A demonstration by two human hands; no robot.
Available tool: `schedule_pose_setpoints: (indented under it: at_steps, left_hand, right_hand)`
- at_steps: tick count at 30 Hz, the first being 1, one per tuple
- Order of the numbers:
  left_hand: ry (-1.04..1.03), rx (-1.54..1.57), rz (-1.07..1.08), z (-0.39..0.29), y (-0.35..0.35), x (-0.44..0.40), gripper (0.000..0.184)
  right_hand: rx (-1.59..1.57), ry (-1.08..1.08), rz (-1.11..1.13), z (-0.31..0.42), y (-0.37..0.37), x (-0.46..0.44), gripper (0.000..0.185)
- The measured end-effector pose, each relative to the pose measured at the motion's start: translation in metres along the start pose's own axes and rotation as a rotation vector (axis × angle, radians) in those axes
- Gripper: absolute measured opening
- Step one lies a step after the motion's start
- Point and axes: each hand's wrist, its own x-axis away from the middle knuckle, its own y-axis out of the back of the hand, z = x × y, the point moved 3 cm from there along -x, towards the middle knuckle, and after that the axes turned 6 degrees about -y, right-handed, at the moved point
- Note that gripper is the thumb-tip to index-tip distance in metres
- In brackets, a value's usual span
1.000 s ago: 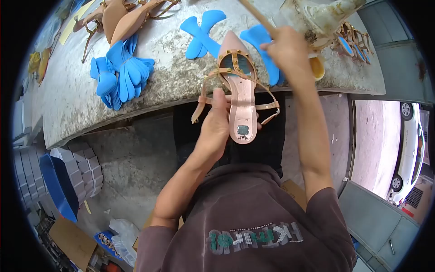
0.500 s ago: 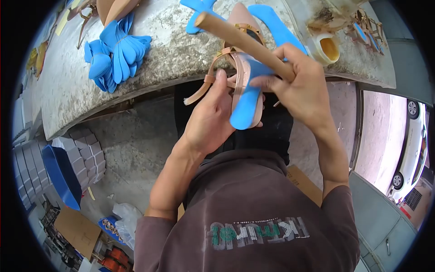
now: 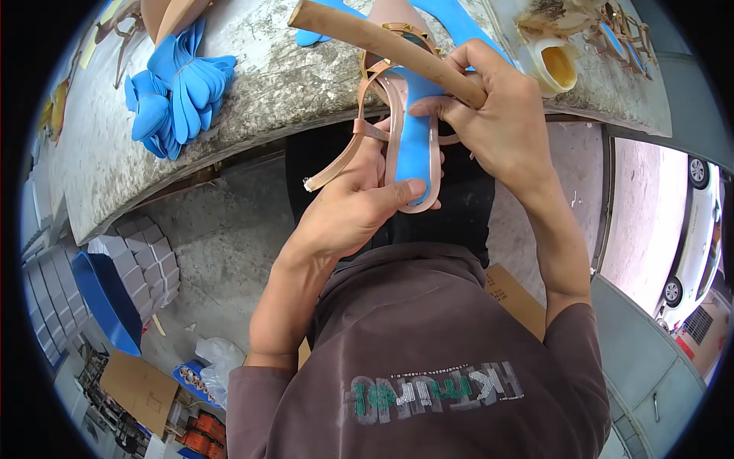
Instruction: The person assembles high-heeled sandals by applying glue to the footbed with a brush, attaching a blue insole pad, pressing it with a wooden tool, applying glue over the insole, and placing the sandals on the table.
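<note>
A pink studded sandal (image 3: 391, 164) is held toe-up at the bench edge, with a blue insole (image 3: 414, 153) lying along its footbed. My left hand (image 3: 348, 210) wraps round the sandal from the left, its thumb pressed on the insole's heel end. In my right hand (image 3: 501, 118) is a wooden stick (image 3: 382, 46), which slants up to the left across the sandal's straps. The thumb of that same hand touches the insole near the arch. A loose strap (image 3: 336, 164) hangs out to the left. The stick and fingers partly hide the insole's front part.
The worn bench (image 3: 267, 115) carries a bundle of blue insoles (image 3: 183, 88) on the left. More insoles (image 3: 466, 27) lie behind the sandal. A cup of yellow glue (image 3: 556, 67) and other sandals (image 3: 623, 46) stand right. Below left are a blue tray (image 3: 107, 302) and stacked boxes (image 3: 141, 268).
My right hand brought a blue insole from the bench onto the sandal, still holding the stick. My left thumb moved from the sandal's side onto the insole's heel.
</note>
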Motion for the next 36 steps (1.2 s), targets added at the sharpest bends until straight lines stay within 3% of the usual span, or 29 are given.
schedule_pose_setpoints:
  at_steps: [5,8,10,11,12,14,15,16,20,25,27,31,33,34,35,36]
  left_hand:
    - [-0.007,-0.001,-0.008,-0.002,-0.001,0.0,0.062]
    - [-0.054,-0.01,-0.011,0.002,-0.002,0.001,0.064]
    - [-0.037,-0.055,0.075,-0.002,0.004,-0.002,0.062]
    - [0.039,-0.085,0.154,-0.005,0.009,-0.002,0.061]
    - [0.053,-0.255,-0.093,-0.008,0.009,0.005,0.061]
    - [0.047,-0.083,-0.079,-0.008,0.001,0.006,0.061]
    - [0.02,0.007,-0.054,-0.003,0.002,0.005,0.058]
    - [-0.061,-0.093,-0.099,0.0,0.006,0.005,0.068]
    - [-0.079,-0.016,-0.142,0.002,0.005,0.005,0.071]
    - [0.007,-0.069,0.088,-0.01,0.001,-0.001,0.074]
    - [-0.028,0.038,0.031,-0.006,0.0,0.001,0.074]
    - [-0.017,0.047,0.0,-0.011,-0.005,0.001,0.067]
    - [0.064,0.128,-0.061,-0.021,-0.012,0.002,0.058]
    - [0.052,0.176,-0.059,-0.023,-0.011,0.0,0.048]
    - [0.041,0.227,-0.055,-0.022,-0.007,-0.002,0.042]
    - [0.07,0.218,-0.059,-0.022,-0.005,-0.002,0.048]
  right_hand:
    - [0.0,-0.021,0.0,-0.002,0.0,-0.001,0.021]
    - [0.151,0.031,-0.001,0.008,0.004,0.009,0.02]
    - [0.325,0.398,-0.286,0.021,0.016,0.029,0.022]
    - [0.26,0.455,-0.241,0.022,0.019,0.038,0.026]
    - [0.227,0.414,-0.127,0.024,0.017,0.045,0.027]
    - [0.236,0.279,0.103,0.023,0.01,0.048,0.03]
    - [0.236,0.271,0.096,0.02,0.007,0.045,0.03]
    - [0.288,0.252,0.095,0.014,0.003,0.039,0.031]
    - [0.363,0.226,0.135,0.015,-0.001,0.028,0.035]
    - [0.422,0.245,0.156,0.01,-0.005,0.018,0.045]
    - [0.429,0.22,0.19,0.009,-0.005,0.014,0.052]
    - [0.52,0.121,0.231,0.021,0.007,0.008,0.041]
    - [0.114,-0.171,0.488,0.027,0.039,0.007,0.032]
    - [-0.101,-0.025,0.288,0.015,0.073,0.022,0.048]
    - [-0.073,0.08,-0.04,0.011,0.102,0.033,0.063]
    - [-0.043,0.184,-0.372,0.01,0.13,0.049,0.078]
